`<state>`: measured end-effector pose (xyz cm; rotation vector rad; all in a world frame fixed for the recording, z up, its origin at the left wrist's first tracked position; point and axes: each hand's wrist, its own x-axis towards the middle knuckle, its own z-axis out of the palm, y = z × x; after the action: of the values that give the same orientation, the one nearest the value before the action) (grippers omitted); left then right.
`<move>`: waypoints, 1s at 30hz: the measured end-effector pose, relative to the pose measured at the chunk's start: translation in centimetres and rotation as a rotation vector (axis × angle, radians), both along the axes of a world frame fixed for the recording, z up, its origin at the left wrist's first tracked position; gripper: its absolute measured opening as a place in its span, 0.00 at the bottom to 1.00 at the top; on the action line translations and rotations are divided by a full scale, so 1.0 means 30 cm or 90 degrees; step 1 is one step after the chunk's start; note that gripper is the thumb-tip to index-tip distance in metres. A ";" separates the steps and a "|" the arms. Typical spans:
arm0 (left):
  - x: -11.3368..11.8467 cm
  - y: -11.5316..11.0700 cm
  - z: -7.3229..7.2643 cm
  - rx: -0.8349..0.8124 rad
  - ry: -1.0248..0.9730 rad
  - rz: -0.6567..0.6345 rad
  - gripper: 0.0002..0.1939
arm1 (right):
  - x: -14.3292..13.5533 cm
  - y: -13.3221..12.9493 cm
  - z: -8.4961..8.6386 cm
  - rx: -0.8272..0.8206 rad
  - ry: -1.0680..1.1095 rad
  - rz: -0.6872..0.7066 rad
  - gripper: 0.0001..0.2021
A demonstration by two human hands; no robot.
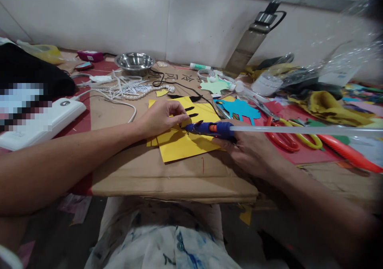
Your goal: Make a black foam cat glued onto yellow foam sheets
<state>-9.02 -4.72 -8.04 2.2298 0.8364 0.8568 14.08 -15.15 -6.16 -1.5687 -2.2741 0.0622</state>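
My right hand (239, 147) is wrapped round a blue hot glue gun (220, 129), and a long translucent glue stick (299, 130) sticks out of its back. The gun's nozzle points left, at the fingertips of my left hand (164, 117). Those fingers are pinched on a small piece of yellow paper (186, 122); its shape is partly hidden. Beneath both hands lie yellow paper sheets (176, 151), one over another. Narrow black strips (190, 115) rest on the yellow paper beyond my fingers.
Cardboard (134, 177) covers the table. Behind stand a steel bowl (134, 62) and a leaning bottle (248, 41). Scissors (283, 137), a blue paper cutout (241, 109) and an orange-red cutter (348, 151) lie at right. At left are a white power bank (44, 123) and cables (131, 107).
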 end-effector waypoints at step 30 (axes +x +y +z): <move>-0.008 -0.036 0.029 -0.023 0.027 0.013 0.14 | 0.042 -0.018 -0.003 0.047 -0.005 0.022 0.11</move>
<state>-9.27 -5.79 -7.16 2.2185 0.8885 0.7999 15.35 -15.69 -6.26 -1.4961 -2.2820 -0.0177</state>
